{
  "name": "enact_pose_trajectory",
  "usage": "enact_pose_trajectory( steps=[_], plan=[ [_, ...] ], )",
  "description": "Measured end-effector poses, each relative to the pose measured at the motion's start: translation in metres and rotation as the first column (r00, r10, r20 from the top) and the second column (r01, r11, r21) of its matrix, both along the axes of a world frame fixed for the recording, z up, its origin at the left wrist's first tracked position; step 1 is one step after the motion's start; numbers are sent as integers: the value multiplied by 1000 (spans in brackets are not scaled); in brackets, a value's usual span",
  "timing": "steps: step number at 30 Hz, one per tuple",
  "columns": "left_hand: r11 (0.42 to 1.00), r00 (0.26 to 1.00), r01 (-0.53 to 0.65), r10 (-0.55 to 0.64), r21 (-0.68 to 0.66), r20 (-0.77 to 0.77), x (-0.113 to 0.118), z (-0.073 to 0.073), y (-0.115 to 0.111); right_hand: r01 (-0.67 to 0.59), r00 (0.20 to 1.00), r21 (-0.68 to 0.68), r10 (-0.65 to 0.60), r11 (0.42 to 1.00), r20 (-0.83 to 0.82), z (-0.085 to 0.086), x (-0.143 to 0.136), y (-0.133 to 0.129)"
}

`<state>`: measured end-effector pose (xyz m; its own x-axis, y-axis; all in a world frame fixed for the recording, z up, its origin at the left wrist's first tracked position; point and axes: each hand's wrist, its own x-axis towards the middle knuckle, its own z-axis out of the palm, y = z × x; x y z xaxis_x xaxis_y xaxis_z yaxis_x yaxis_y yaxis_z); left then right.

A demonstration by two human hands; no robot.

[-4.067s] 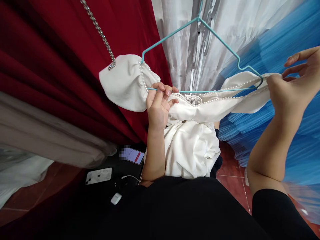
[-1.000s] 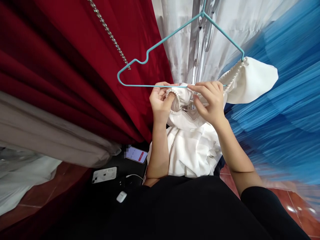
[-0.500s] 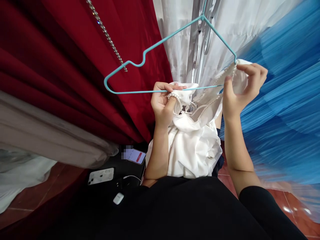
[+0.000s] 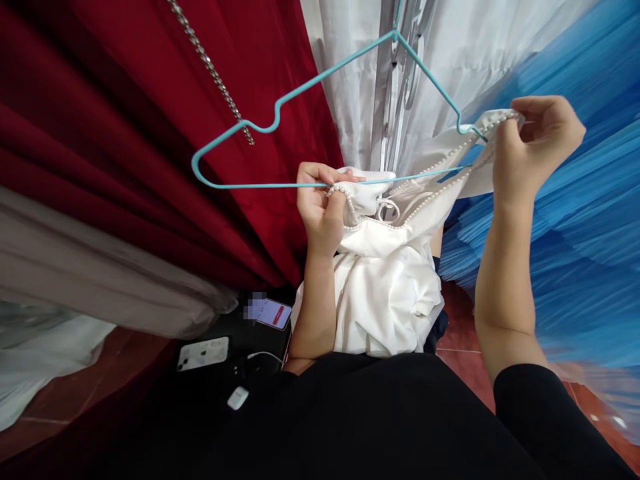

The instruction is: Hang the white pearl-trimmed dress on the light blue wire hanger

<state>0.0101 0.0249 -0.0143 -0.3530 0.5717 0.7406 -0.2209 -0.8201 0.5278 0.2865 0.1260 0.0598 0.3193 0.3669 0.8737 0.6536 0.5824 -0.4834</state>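
Note:
A white dress [image 4: 385,287] with pearl-like beads along its neckline lies gathered over my lap, its upper part raised. My right hand [image 4: 543,137] pinches the beaded edge at the right shoulder and pulls it outward. Inside that shoulder sits the right end of a light blue clothes hanger [image 4: 315,81]. My left hand [image 4: 320,203] is closed on the other beaded shoulder, with fingers by the hanger's lower bar. The hanger's left end is bare, outside the dress. White cords loop inside the neckline.
Red drapery [image 4: 265,53] with a beaded strand [image 4: 213,70] hangs at left, and a blue pleated fabric [image 4: 590,220] at right. White curtains [image 4: 345,73] hang behind. On a black surface lie two phones [image 4: 203,353] and a small white case [image 4: 237,398].
My right hand has moved right and slightly up, stretching the shoulder of the dress over the hanger's right end. The hanger has shifted a little left. My left hand stays nearly in place.

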Motion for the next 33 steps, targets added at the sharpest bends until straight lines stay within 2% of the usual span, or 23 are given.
enact_pose_trajectory(
  steps=[2, 4, 7, 10, 13, 15, 17, 18, 21, 24, 29, 33],
  plan=[
    [1000, 1000, -1, 1, 0, 1, -4, -1, 2, 80, 997, -89, -80, 993, 4, -6, 13, 5],
    [1000, 1000, 10, -10, -13, 10, -6, -3, 4, 87, 996, -175, -85, 981, 23, -16, 24, 1],
    [999, 1000, 20, -19, -33, 20, -5, -5, 7, -11, 997, -279, 30, 960, 66, -36, 39, -24],
    [999, 999, 29, -28, -26, 31, 0, -9, 9, -159, 962, -383, 229, 910, 146, -53, 46, -62],
    [997, 995, 76, -74, -28, 63, 6, -12, 12, -272, 866, -451, 420, 850, 270, -57, 33, -94],
    [994, 992, 96, -92, -45, 85, 10, -13, 13, -359, 753, -470, 547, 807, 365, -54, 12, -106],
    [993, 991, 95, -88, -66, 100, 12, -13, 12, -455, 660, -421, 615, 785, 432, -49, -15, -109],
    [993, 992, 89, -81, -76, 100, 12, -12, 12, -491, 646, -373, 616, 787, 451, -46, -28, -109],
    [993, 995, 70, -62, -93, 80, 11, -10, 9, -504, 708, -230, 551, 833, 442, -41, -62, -101],
    [993, 996, 67, -61, -95, 63, 8, -9, 8, -439, 816, -169, 470, 883, 335, -41, -75, -95],
    [986, 998, 70, -70, -153, 7, 12, -9, 2, -382, 892, -218, 420, 898, 168, -48, -71, -91],
    [979, 998, -13, 2, -205, -55, 12, -13, -6, -385, 901, -247, 420, 889, 109, -52, -72, -88]
  ],
)
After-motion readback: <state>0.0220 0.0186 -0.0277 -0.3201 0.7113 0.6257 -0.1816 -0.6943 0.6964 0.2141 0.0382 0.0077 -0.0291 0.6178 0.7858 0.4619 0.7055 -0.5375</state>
